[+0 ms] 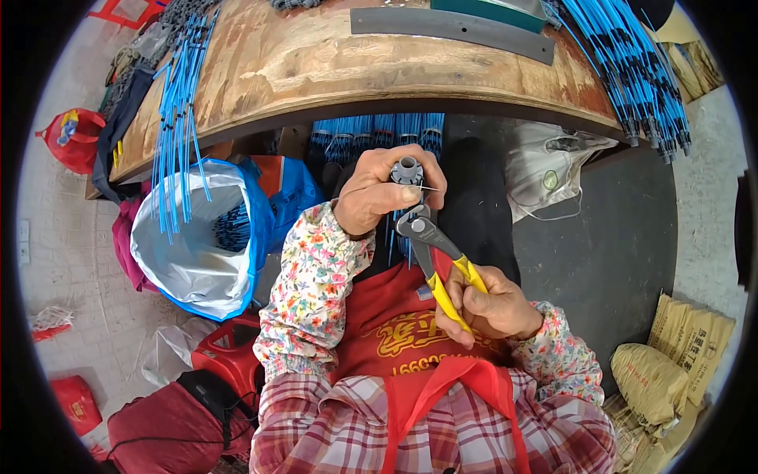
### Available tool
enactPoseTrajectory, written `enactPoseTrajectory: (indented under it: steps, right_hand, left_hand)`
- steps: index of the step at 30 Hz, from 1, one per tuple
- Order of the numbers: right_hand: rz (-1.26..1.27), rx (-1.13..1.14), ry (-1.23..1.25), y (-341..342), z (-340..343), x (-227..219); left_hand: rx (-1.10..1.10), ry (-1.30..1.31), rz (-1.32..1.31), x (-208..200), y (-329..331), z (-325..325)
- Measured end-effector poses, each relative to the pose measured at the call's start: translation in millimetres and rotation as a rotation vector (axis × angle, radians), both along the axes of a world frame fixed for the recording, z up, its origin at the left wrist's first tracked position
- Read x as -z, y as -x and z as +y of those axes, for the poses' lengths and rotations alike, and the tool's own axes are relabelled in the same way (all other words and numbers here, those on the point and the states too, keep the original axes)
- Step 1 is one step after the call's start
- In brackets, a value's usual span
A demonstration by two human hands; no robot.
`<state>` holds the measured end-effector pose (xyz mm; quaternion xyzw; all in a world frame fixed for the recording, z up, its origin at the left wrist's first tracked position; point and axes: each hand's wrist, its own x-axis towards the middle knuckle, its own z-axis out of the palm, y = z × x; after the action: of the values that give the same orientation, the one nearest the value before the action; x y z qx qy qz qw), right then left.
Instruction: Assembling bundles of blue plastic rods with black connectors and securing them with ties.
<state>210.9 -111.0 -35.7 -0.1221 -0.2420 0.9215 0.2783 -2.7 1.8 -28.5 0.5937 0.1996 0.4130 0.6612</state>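
Note:
My left hand [379,189] grips a small grey plastic cylinder [407,169], with a thin metal pin sticking out to its right. Blue cable strands [395,237] hang down below that hand. My right hand [491,300] holds yellow-handled cutting pliers [434,253]; their dark jaws sit just under the left hand's fingers, next to the pin. Both hands work over my lap, above a red apron, in front of the wooden table's edge.
A wooden table [332,63] spans the top, with bundles of blue cables at its left edge [178,118] and right end [632,71]. A blue-and-white bag [197,245] holding cables stands at my left. Tan sacks [671,371] lie at lower right, a red stool [229,351] at lower left.

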Motion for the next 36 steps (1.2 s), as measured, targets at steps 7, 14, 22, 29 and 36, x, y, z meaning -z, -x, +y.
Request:
enactPoseTrajectory:
  steps: [7,14,22,29,36]
  right_hand:
    - [-0.089,0.023,-0.050,-15.1,0.7,-2.5]
    - [-0.013,-0.027,-0.060,-26.9,-1.1,-15.6]
    - [-0.033,-0.157,0.145,-35.7,-7.9,-23.4]
    - [0.004,-0.170,0.158,-35.7,-13.0,-24.5]
    - [-0.024,-0.141,0.105,-34.1,-13.9,-24.8]
  left_hand:
    - [-0.059,-0.098,0.038,-4.1,5.3,-10.5]
    - [-0.021,-0.216,0.117,-7.6,2.2,-18.7]
    - [0.031,-0.337,0.276,-15.0,-0.2,-28.7]
    - [0.074,-0.427,0.285,-12.2,-0.7,-28.8]
    - [0.052,-0.370,0.248,-12.5,0.9,-33.6]
